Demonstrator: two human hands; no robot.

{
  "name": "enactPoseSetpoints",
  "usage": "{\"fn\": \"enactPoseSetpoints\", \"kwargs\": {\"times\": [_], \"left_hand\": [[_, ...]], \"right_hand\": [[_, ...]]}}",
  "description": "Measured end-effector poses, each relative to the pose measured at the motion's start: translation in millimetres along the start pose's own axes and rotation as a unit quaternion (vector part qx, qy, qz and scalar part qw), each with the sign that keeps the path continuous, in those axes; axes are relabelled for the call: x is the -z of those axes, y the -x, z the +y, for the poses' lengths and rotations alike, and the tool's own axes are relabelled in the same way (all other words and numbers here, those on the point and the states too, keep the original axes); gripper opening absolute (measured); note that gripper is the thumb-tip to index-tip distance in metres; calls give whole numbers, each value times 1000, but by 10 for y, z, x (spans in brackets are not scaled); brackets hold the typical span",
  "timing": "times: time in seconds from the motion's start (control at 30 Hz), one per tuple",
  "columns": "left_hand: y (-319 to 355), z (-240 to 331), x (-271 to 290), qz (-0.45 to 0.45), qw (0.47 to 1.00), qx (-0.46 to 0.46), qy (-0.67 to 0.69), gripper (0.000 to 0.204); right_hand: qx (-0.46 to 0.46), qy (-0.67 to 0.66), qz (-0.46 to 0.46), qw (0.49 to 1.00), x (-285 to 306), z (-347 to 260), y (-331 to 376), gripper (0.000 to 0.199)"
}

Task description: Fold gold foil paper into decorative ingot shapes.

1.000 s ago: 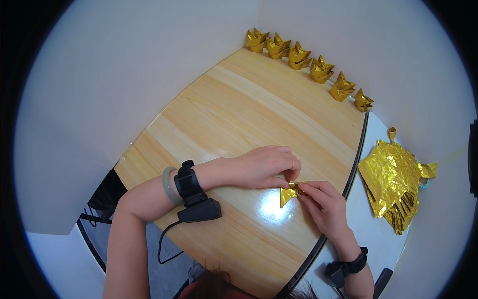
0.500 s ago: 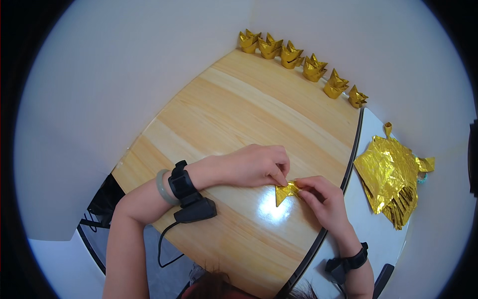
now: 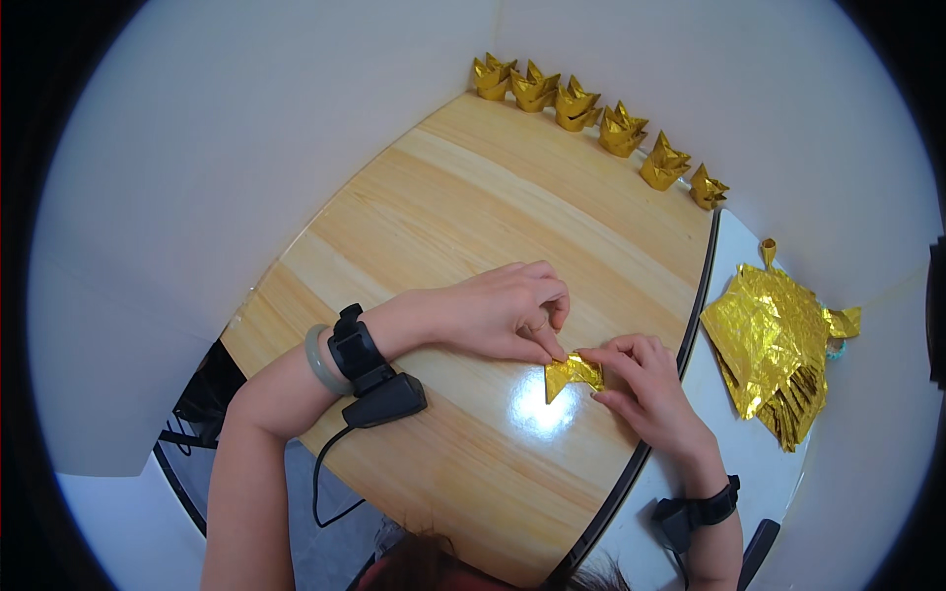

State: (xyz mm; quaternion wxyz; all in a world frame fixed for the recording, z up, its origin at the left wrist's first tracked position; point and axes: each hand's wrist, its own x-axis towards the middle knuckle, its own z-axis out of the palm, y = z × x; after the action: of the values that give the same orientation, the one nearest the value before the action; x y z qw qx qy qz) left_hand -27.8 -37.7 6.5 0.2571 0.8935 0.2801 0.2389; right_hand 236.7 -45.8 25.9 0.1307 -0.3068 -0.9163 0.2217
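Folded gold foil piece: a small, shiny shape [image 3: 569, 374] on the near half of the wood-grain bench [image 3: 414, 236], between both hands, one pointed corner aimed toward the person; whether it lies fully flat cannot be told.
Left hand: reaches in from the left [image 3: 503, 310], thumb and forefinger nearly closed in a pinch on the foil's upper edge, other fingers curled.
Right hand: comes from the lower right [image 3: 650, 389], partly open, holding the foil's right end between forefinger above and thumb below.
What could go wrong: thin foil might tear or crease crookedly if the two hands pull unevenly; a loose pinch could let the fold spring open.
Left wrist: a pale bangle [image 3: 323, 361] and a strapped black device [image 3: 386, 399], whose trailing cable [image 3: 316, 483] might snag if the arm swings.
Right wrist: another black device [image 3: 676, 522].
White surface beside the bench: to the right [image 3: 737, 258], bearing a fanned stack of gold foil sheets [image 3: 769, 330] with a small rolled foil tube [image 3: 769, 252] at its far end.
Far edge: six crown-like gold foil ornaments [image 3: 621, 132] standing in a row along the wall.
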Motion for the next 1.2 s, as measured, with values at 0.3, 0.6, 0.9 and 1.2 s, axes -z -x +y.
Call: {"fn": "enactPoseSetpoints", "kwargs": {"times": [0.3,0.6,0.9,1.2], "left_hand": [[-17,-57,-31,0,1000,-2,10,17],[-26,-31,-23,8,1000,-8,-16,13],[-23,59,-66,16,999,-30,-14,9],[-35,110,-133,16,999,47,-16,15]], "right_hand": [[19,69,-28,997,15,-61,74,43],[15,170,14,985,-81,-240,1,41],[63,69,120,988,-194,-55,-16,36],[-3,19,185,982,-247,-80,9,28]]}}
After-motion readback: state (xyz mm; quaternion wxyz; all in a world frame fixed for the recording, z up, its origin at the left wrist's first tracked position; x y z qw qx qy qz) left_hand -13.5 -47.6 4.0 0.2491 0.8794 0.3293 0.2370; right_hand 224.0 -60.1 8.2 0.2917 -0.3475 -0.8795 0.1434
